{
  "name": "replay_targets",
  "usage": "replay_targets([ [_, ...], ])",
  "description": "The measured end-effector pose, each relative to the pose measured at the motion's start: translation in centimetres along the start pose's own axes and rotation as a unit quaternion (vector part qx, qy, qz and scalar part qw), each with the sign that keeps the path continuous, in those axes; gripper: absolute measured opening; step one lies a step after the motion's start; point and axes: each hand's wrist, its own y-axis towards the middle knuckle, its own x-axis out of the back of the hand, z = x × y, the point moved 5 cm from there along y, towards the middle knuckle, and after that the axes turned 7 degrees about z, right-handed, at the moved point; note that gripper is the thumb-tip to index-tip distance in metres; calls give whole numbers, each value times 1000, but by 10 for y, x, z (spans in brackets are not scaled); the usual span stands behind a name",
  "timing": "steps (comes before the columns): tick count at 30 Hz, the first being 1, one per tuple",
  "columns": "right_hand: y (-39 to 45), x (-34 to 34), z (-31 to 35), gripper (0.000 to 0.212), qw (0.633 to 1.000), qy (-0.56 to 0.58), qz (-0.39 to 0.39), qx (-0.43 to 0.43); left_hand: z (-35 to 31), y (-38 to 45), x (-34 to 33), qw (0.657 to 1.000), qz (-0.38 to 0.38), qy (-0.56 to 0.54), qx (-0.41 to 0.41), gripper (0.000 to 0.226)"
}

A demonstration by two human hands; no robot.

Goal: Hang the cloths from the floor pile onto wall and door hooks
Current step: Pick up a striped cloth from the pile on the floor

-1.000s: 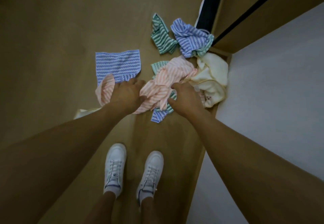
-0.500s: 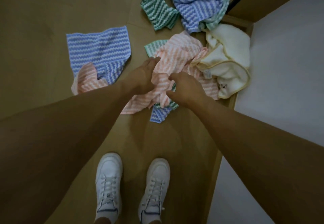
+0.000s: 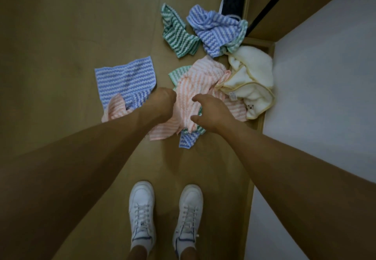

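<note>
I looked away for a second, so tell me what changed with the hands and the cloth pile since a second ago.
The right hand was gripping the pink striped cloth a second ago; now its fingers are spread above it, holding nothing. The left hand has moved from the pile's left edge toward its middle; whether it grips anything is hidden. The flat blue cloth, cream towel and the rest of the pile lie as before.

Two white laced shoes (image 3: pixel 165 215) stand side by side on the wooden floor (image 3: pixel 61 35). A white wall (image 3: pixel 325 97) with wooden skirting (image 3: pixel 254 158) runs along the right.
</note>
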Motion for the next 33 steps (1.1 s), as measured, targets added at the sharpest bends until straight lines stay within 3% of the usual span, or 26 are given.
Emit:
replay_targets([
  [6,-47,41,49,63,999,-5,0,45,-4,-68,61,998,-55,16,-1,27],
  [12,-113,134,117,63,994,45,-12,100,-30,-159,171,991,-121,4,-57,23],
  [16,-168,216,169,36,991,65,-15,118,-51,-235,265,982,-163,4,-97,22],
  [19,-218,279,206,15,990,38,-68,114,-66,-300,334,969,-211,20,-123,23],
  [25,-328,383,280,36,978,2,-163,134,-90,-421,441,935,-332,41,-117,29],
  [29,-396,434,329,18,961,-30,-229,150,-111,-494,493,908,-398,33,-128,23],
  [33,-464,472,373,17,934,-86,-304,165,-128,-559,533,886,-440,21,-143,14],
])
